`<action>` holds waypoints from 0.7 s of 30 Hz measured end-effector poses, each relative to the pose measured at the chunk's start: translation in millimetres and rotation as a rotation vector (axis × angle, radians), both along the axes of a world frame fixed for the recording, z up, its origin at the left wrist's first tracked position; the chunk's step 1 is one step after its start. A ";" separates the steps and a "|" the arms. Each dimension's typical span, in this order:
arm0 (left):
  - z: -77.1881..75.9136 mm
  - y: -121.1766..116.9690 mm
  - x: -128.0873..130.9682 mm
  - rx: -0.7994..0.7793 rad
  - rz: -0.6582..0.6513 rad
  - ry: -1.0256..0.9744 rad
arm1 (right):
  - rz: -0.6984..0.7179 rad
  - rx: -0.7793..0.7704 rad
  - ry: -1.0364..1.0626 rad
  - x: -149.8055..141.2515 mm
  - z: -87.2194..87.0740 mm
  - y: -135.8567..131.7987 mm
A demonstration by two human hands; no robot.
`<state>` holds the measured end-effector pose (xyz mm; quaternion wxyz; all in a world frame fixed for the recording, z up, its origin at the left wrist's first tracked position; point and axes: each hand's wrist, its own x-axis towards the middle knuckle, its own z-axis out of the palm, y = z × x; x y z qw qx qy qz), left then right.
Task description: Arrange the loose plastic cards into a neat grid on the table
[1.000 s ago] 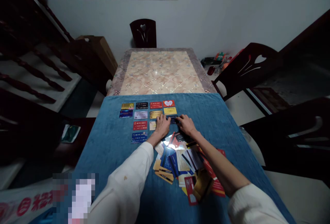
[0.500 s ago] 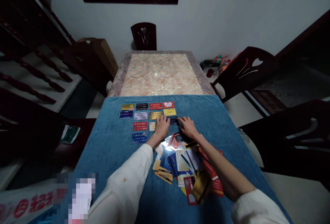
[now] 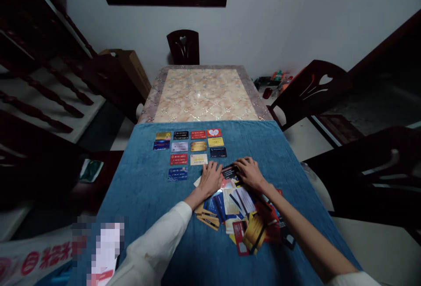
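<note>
Rows of bank-type cards lie on a blue cloth (image 3: 138, 167), with a dark blue card (image 3: 218, 152) at the right end of the second row. My left hand (image 3: 211, 180) rests over the top left of a loose card pile, fingers slightly apart, by the left end of a black card (image 3: 229, 172). At that card's right end is my right hand (image 3: 251, 173), its fingers curled onto the edge; the thumb is hard to see. Below them the pile spreads out, with a white striped card (image 3: 244, 200), a gold card (image 3: 255, 233) and a red card (image 3: 240, 238).
Beyond the cloth shows a patterned tabletop (image 3: 204, 95). Dark wooden chairs stand around, one at the far end (image 3: 183, 47) and one at the right (image 3: 312, 88). A pixelated patch (image 3: 107, 251) sits at lower left beside a white bag (image 3: 39, 255).
Both hands have left the dark blue card in its row and moved back toward me, down to the black card at the top of the pile. The cream card is now uncovered.
</note>
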<state>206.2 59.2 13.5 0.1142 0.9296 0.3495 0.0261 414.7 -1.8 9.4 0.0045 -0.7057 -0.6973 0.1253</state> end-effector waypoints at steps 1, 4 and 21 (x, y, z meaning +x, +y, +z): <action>0.1 -2.7 0.2 -0.008 0.004 0.007 | 0.001 -0.003 -0.009 -1.0 0.1 -1.2; -1.1 -6.8 2.5 -0.023 0.018 0.023 | 0.003 -0.019 -0.040 -4.5 0.1 -2.3; -6.0 -12.6 16.1 -0.065 0.074 0.026 | 0.034 -0.103 -0.049 -12.4 4.0 1.9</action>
